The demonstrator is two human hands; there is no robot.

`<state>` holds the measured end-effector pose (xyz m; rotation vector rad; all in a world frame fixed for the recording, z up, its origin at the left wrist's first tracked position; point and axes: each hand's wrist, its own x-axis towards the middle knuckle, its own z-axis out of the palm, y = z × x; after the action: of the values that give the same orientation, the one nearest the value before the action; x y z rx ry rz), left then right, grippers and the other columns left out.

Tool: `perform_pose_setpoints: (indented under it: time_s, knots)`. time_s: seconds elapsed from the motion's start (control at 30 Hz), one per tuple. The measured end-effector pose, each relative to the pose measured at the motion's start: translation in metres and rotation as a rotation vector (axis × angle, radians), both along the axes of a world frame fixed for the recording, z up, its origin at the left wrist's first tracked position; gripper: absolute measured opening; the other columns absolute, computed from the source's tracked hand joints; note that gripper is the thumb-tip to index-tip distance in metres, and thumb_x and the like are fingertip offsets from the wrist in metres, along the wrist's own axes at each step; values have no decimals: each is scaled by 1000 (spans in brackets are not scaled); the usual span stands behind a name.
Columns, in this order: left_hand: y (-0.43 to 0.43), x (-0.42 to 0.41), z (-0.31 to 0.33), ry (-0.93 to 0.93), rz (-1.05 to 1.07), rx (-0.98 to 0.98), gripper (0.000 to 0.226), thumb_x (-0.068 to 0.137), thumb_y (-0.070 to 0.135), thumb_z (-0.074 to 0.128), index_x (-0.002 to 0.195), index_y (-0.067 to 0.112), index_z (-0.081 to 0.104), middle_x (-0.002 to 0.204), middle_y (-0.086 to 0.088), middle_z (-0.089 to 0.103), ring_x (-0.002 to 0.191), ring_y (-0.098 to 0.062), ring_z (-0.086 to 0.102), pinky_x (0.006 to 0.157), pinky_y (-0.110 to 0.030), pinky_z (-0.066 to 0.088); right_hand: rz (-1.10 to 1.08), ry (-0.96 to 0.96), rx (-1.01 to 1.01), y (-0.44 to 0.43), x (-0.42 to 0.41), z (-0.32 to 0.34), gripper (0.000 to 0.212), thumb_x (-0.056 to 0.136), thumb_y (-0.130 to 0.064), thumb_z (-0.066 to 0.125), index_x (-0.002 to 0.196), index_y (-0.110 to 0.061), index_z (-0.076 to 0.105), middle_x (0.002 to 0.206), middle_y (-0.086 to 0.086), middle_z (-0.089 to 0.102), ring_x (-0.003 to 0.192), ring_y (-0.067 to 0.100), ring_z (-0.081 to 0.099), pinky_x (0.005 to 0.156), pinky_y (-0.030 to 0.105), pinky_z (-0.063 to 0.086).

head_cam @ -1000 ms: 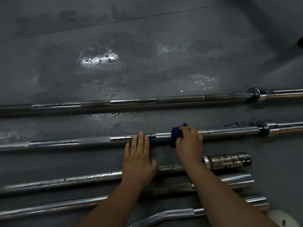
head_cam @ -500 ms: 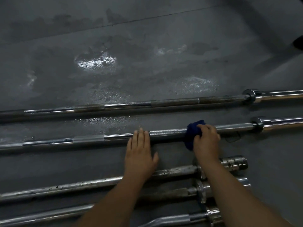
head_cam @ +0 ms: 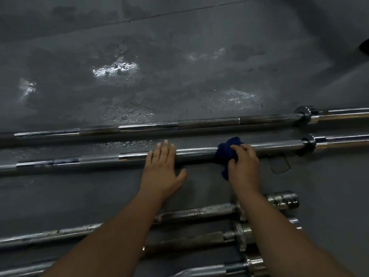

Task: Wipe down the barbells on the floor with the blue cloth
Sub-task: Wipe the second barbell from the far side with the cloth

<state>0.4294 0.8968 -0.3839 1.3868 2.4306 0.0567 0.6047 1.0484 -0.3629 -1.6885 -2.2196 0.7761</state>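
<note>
The right hand [head_cam: 243, 168] has its fingers curled down over the bunched blue cloth [head_cam: 225, 154], clamping it onto the shaft of the second barbell [head_cam: 195, 153]. This barbell lies flat on the grey floor [head_cam: 179, 47] and runs from left to right across the view. The cloth covers the top of the knurled shaft, and a loose end hangs on the near side beside the thumb. It sits between the left hand [head_cam: 161, 172] and the barbell's collar [head_cam: 308, 144].

The left hand lies palm down, its 4 fingers straight and close together across the same shaft. Its thumb is spread out to the right, over the floor. It grips nothing.

Just beyond and parallel lies the far barbell [head_cam: 209, 123], untouched by either hand, its shaft darker. Past it, wet patches [head_cam: 115, 69] shine on the floor. A small dark flat piece [head_cam: 279, 165] lies on the floor on the near side of the second barbell, to the right of the right hand; what it is cannot be told.

Nearer the person, partly hidden under both forearms, lie more bars, well apart from the second barbell. Among them is a rusty barbell [head_cam: 197, 213], whose chrome sleeve [head_cam: 283, 199] points right.
</note>
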Motion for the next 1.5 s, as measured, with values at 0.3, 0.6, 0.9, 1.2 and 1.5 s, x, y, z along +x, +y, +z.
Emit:
perform_pose_setpoints:
  time_s: [0.3, 0.6, 0.9, 1.2, 1.5]
  knots:
    - [-6, 6, -6, 42, 42, 60, 94, 77, 57, 44, 158, 16, 18, 166, -7, 7, 153, -25, 1, 122, -41, 2, 296, 74, -39, -37, -69, -5, 50, 80, 2, 57, 127, -14, 63, 137, 7, 47, 121, 26, 46, 106, 36, 42]
    - [22, -7, 6, 117, 139, 103, 61, 60, 40, 56, 119, 27, 59, 114, -3, 51, 107, -28, 45, 93, -43, 30, -333, 233, -286, -33, -68, 3, 33, 81, -3, 66, 107, -17, 51, 125, 5, 35, 87, 17, 46, 78, 14, 31]
    - [5, 6, 0, 53, 20, 109, 65, 63, 40, 53, 124, 18, 54, 119, -1, 59, 112, -25, 52, 110, -54, 29, -925, 888, -1062, -70, -101, -13, 32, 87, 6, 51, 117, -4, 57, 96, 20, 66, 79, 29, 64, 64, 34, 51]
    - [-15, 8, 11, 11, 31, 184, 68, 59, 29, 54, 126, 15, 54, 120, -1, 60, 111, -23, 55, 105, -43, 36, -1089, 995, -945, -36, -65, 1, 12, 96, -5, 45, 95, -15, 51, 66, 2, 62, 55, 11, 59, 49, 22, 47]
    - [-20, 17, 22, 3, 8, 32, 64, 68, 31, 52, 132, 25, 46, 136, 2, 45, 121, -22, 43, 104, -40, 28, -1177, 962, -582, -10, -21, 20, 37, 89, -5, 56, 126, -10, 53, 113, 9, 64, 81, 16, 61, 68, 30, 52]
